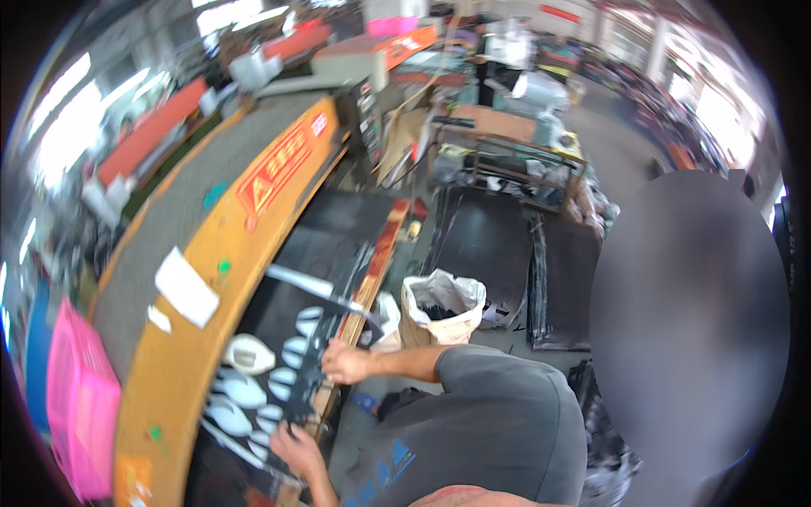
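Observation:
A black sheet [318,355] lies on the bed of a cutting press, beside rows of pale oval shapes [284,384]. At its near edge, my right hand [345,362] has its fingers curled over the black material; motion blur softens the grip. Lower down, my left hand [296,449] is at the same edge with its fingers spread apart, next to the smaller ovals. A cream oval ring [249,354], perhaps a cutting die, lies among larger pale leaf-shaped pieces [241,390] under the press beam. A pale strip [300,280] lies across the bed farther up.
The press's orange beam [190,291] spans the bed's far side, with white paper [187,287] on it. A pink basket [82,401] stands left. Near my right arm is a white sack [443,317] with dark scraps. Black sheets [481,241] are stacked beyond. A blurred grey patch covers the right.

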Demonstrator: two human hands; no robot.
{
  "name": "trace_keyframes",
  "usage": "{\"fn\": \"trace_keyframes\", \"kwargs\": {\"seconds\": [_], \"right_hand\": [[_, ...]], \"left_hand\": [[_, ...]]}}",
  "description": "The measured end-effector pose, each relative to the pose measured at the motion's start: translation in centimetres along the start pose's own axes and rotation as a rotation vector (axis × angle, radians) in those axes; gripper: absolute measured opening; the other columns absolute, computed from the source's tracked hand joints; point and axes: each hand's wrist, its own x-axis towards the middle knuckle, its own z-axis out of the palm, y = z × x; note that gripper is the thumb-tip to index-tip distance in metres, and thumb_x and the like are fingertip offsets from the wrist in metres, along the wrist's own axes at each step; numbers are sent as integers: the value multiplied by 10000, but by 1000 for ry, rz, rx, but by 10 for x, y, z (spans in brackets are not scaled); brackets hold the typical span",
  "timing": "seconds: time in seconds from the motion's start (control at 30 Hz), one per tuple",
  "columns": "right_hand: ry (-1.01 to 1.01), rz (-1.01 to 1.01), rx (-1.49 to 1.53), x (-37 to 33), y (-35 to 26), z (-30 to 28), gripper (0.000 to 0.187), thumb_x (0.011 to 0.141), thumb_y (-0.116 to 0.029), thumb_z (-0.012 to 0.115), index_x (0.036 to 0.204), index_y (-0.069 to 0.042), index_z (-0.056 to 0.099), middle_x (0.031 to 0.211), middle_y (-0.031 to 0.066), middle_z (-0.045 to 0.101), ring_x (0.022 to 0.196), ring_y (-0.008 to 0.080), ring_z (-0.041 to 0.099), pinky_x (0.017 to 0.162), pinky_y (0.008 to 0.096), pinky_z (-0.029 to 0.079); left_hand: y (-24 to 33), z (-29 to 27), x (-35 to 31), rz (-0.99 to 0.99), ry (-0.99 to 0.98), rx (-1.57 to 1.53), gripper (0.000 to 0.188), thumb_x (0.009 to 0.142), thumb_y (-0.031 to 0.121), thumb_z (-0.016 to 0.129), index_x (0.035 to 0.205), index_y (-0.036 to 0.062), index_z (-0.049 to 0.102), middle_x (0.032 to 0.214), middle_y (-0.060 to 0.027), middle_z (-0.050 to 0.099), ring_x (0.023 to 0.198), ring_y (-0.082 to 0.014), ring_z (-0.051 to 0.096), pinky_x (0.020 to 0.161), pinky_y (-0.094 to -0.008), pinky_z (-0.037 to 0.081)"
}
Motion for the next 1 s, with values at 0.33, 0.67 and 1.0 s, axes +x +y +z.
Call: {"fn": "trace_keyframes", "kwargs": {"seconds": [0.33,0.67,1.0], "right_hand": [[12,347,197,50,-65,-85,529,890,-334,803,1325,-36,749,1414,267,643,1319,438,608,1130,493,494],[-464,340,-33,156,-106,9,825,757,-367,829,1530,-160,630,1621,251,445,1445,519,446,1166,588,443],[-317,896,1332,172,-31,-24,768,818,-65,785,1545,67,577,1406,162,689,1170,213,683,1036,320,531]], "left_hand": [[65,-3,-5,-285,-2,-410,123,965,70,718,1068,27,770,999,-162,719,919,-378,723,819,-422,587],[41,41,8,-453,-170,-609,66,888,20,711,953,15,722,910,-122,715,742,-288,723,662,-396,586],[52,21,35,-656,-455,-586,495,862,333,881,1126,-36,683,1068,-209,749,944,-398,752,811,-463,615]]}}
